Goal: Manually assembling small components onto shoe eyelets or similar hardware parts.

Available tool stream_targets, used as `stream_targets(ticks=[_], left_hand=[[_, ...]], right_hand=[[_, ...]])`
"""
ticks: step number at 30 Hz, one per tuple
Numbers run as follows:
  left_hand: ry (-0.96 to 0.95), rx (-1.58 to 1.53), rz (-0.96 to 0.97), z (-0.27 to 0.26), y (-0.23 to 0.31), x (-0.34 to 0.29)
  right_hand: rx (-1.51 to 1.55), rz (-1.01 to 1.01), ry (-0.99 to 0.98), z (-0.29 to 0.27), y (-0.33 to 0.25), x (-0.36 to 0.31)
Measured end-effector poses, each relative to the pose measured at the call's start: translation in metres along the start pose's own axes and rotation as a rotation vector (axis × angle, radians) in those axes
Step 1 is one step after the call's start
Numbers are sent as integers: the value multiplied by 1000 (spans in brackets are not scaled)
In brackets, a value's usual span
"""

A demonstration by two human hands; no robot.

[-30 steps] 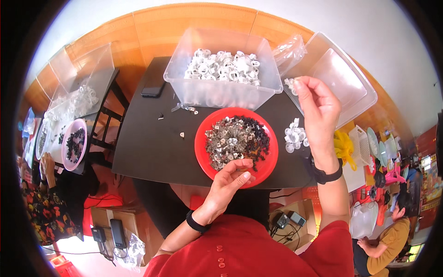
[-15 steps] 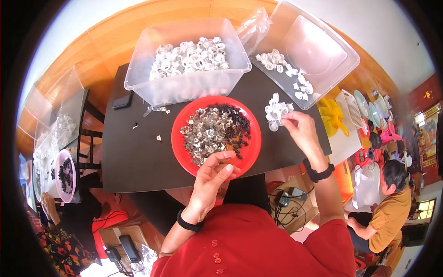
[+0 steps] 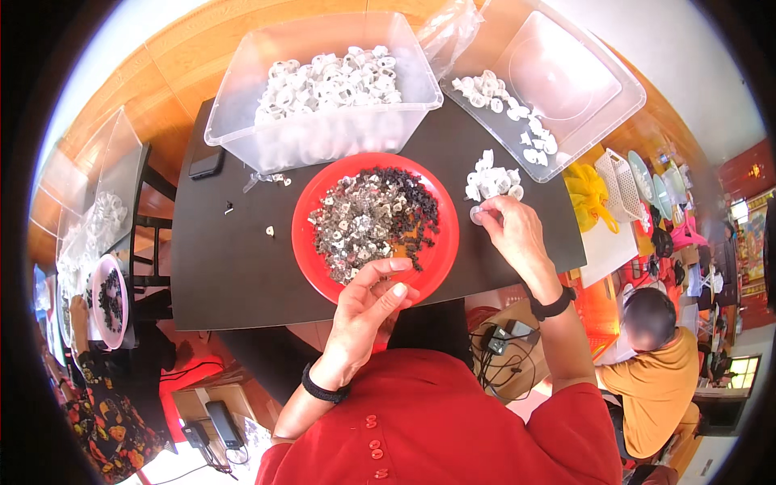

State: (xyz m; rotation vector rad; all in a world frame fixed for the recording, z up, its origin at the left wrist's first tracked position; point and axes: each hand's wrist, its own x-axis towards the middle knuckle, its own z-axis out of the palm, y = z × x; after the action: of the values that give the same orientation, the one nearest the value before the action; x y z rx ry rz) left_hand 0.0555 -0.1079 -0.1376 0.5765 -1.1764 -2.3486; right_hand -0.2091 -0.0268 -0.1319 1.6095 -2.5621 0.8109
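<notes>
My right hand point(image 3: 519, 234) pinches a small white plastic piece point(image 3: 476, 215) between thumb and fingertips. Just beyond it, a little heap of similar white plastic pieces point(image 3: 495, 184) sits on the dark table point(image 3: 230, 279). At the near rim of a round red tray point(image 3: 443, 271), my left hand point(image 3: 362, 314) is half curled, palm up, thumb and forefinger apart; I see nothing between them. Small metal parts point(image 3: 352, 234) fill the tray's left and middle, with small black parts point(image 3: 422, 212) along its right side.
Behind the tray stands a clear bin point(image 3: 323, 144) of white pieces. Another clear bin point(image 3: 578, 121), tilted, holds fewer. A phone point(image 3: 207, 164) and a few loose bits lie at left. Cables point(image 3: 495, 356) hang below the table. A person in mustard point(image 3: 659, 384) sits at right; another works at left.
My right hand has drawn slightly back from the heap with a white piece in its fingers. My left thumb and forefinger have spread apart. The person at right has leaned forward.
</notes>
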Motion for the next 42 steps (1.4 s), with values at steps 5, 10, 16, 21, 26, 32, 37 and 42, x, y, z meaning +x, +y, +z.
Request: stream_targets(ticks=[5,10,16,21,26,32,37,42], left_hand=[[-7,9,-6,2,2,1],[-4,9,8,3,-1,2],[47,83,9,12,0,-1],[6,169,171,21,-3,8],[17,294,206,29,-6,16],[23,168,213,38,-17,21],[136,141,218,37,-12,20],[293,401,343,34,-13,22]], right_hand=[[56,41,-9,1,-1,-2],[112,119,-23,2,2,-2],[245,83,27,-1,3,-3],[1297,496,-416,-19,-16,-15],[1722,717,-604,-10,-30,-34],[1829,682,-745,2,-39,-45],[1693,593,-556,14,-55,-53],[1483,372,-255,9,-66,-58]])
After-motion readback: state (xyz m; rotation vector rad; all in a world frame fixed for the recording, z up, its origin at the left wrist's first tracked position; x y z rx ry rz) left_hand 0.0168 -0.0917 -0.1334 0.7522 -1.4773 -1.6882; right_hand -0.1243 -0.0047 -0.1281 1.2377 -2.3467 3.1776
